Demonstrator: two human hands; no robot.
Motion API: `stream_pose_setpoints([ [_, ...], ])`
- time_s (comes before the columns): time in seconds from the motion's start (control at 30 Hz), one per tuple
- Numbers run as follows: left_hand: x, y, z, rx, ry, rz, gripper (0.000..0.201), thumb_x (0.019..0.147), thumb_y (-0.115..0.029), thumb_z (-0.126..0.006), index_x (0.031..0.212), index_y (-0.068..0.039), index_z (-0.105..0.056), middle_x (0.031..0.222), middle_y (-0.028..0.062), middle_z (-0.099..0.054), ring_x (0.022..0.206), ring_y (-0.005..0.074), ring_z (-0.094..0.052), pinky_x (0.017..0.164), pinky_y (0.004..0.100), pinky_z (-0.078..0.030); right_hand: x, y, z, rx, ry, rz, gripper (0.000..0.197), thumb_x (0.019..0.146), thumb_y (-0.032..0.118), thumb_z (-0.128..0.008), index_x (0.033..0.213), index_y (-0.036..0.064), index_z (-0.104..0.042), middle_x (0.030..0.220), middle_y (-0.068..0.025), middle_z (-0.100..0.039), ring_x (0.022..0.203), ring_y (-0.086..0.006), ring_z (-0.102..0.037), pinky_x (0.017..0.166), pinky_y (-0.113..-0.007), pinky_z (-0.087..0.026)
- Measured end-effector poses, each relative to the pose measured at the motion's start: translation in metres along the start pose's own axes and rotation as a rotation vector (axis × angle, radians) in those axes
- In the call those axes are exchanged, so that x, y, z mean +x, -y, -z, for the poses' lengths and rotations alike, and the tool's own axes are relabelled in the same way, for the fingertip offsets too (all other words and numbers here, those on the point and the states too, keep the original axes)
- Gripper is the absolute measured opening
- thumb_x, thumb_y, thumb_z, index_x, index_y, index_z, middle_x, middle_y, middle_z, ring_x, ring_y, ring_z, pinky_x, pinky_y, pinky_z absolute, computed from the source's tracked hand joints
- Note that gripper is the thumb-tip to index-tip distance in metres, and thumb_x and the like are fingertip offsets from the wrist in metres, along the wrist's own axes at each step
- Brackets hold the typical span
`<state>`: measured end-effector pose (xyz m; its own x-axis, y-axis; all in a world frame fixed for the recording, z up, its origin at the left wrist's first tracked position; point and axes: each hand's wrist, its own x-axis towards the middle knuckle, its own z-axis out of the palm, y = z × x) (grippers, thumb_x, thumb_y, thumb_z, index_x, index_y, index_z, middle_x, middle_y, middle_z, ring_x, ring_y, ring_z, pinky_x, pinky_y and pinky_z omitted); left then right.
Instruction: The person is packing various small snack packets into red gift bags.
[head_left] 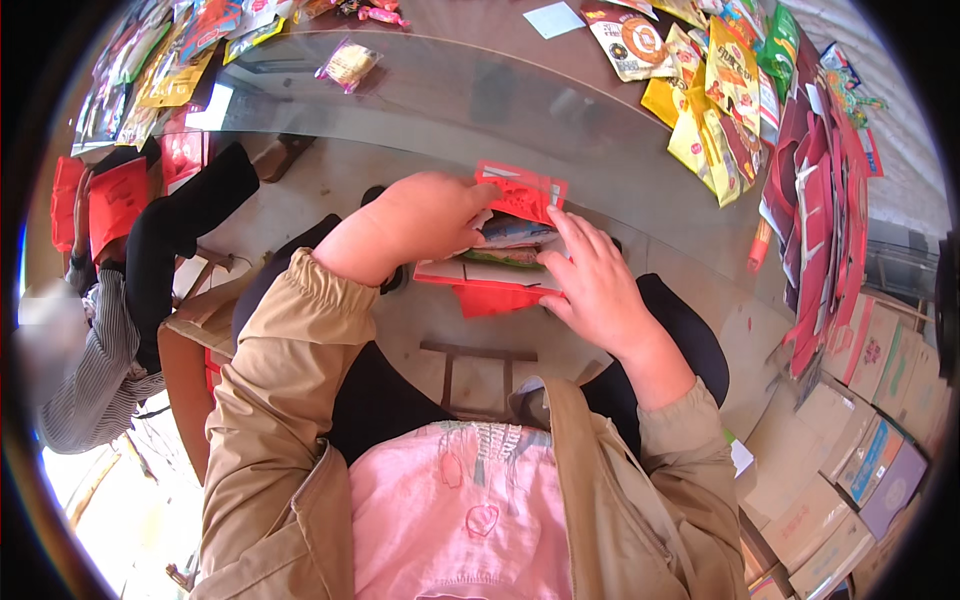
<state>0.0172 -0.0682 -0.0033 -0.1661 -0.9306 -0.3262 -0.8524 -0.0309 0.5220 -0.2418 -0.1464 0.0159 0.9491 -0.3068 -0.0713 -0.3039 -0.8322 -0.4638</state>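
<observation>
In front of my body a red paper gift bag (498, 300) stands with its mouth facing up, and several snack packets (515, 240) show inside. My left hand (425, 222) reaches over the left part of the mouth, its fingers bent inward at the packets; whatever they pinch is mostly hidden beneath them. My right hand (600, 280) grips the bag's right end, fingers on the far side and thumb on the near side. The bag's red far flap (520, 187) leans toward the glass-topped table.
The table (440, 85) carries heaped snack packets (720, 90) and one small wrapped snack (349, 65). Folded red bags (815, 200) are stacked at the right, above cardboard boxes (800, 520). At the left another person (100, 330) holds a red bag (118, 205).
</observation>
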Motion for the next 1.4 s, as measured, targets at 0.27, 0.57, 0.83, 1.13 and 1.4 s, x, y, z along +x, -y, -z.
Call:
stream_pose_setpoints([
  [0.27,0.003,0.004,-0.003,-0.151,0.036,-0.051,0.043,0.085,-0.014,-0.069,0.128,-0.01,-0.063,0.093,0.0165,-0.072,0.086,0.039,-0.068,0.077,0.0503,-0.053,0.003,0.002,-0.015,-0.043,-0.08,0.035,0.037,0.067,0.002,-0.076,0.102,0.0016,-0.064,0.15,-0.0244,-0.042,0.137,-0.042,-0.044,0.113,-0.055,-0.038],
  [0.57,-0.004,-0.008,0.019,-0.513,0.057,-0.082,0.024,0.088,-0.005,-0.066,0.112,-0.003,-0.07,0.099,0.012,-0.072,0.086,0.025,-0.067,0.08,0.0364,-0.053,0.015,0.009,-0.029,-0.142,-0.15,0.091,0.016,0.077,0.007,-0.065,0.092,0.0022,-0.066,0.145,-0.0211,-0.05,0.138,-0.0408,-0.043,0.115,-0.055,-0.036],
  [0.83,-0.023,-0.02,0.047,-0.742,0.135,-0.049,0.014,0.094,-0.007,-0.066,0.106,-0.002,-0.069,0.085,-0.0012,-0.066,0.076,0.0035,-0.056,0.063,0.0232,-0.047,0.002,0.043,-0.032,-0.081,-0.242,0.484,0.022,0.074,0.015,-0.07,0.094,0.0069,-0.068,0.129,-0.0149,-0.062,0.109,-0.0295,-0.062,0.094,-0.046,-0.052],
  [1.13,-0.022,-0.011,0.031,-0.666,0.128,-0.194,0.017,0.089,-0.001,-0.065,0.106,-0.002,-0.07,0.091,0.0042,-0.067,0.081,0.0125,-0.061,0.07,0.029,-0.05,-0.004,0.047,-0.065,0.024,0.017,0.375,0.026,0.078,0.015,-0.073,0.1,0.0043,-0.068,0.123,-0.0154,-0.064,0.083,-0.0265,-0.069,0.067,-0.039,-0.058],
  [1.4,-0.028,-0.015,0.038,-0.666,0.075,-0.23,0.022,0.087,0.0,-0.067,0.109,-0.002,-0.07,0.095,0.0073,-0.066,0.082,0.0154,-0.061,0.073,0.0325,-0.05,-0.002,0.049,-0.082,0.323,0.499,0.039,0.053,0.091,0.024,-0.068,0.138,0.0053,-0.054,0.142,-0.0255,-0.046,0.106,-0.0409,-0.065,0.09,-0.049,-0.054],
])
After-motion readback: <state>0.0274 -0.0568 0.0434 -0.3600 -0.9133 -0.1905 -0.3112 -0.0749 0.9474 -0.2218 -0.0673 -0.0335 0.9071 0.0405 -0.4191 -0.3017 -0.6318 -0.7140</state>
